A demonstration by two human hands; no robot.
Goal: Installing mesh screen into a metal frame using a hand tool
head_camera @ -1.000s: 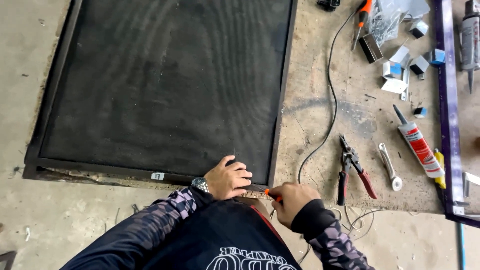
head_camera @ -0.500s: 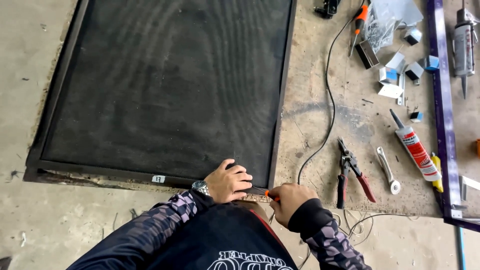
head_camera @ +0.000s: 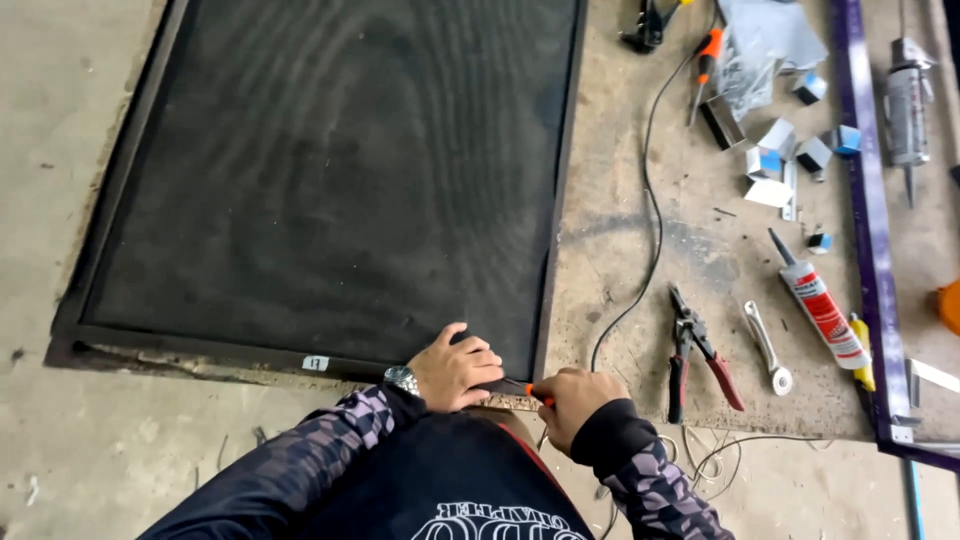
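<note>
Lying flat on the scuffed board, the dark-framed mesh screen point(head_camera: 330, 170) fills its left part. The left hand point(head_camera: 455, 368) presses, fingers curled, on the frame's near right corner; the right hand point(head_camera: 572, 400) fists an orange-tipped tool point(head_camera: 528, 388) there. Red-handled pliers point(head_camera: 695, 350) lie rightward.

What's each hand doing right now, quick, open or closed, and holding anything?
Left hand: open, fingers pressed down on the near corner of the dark screen frame.
Right hand: closed around an orange-handled tool; its tip is hidden.
</note>
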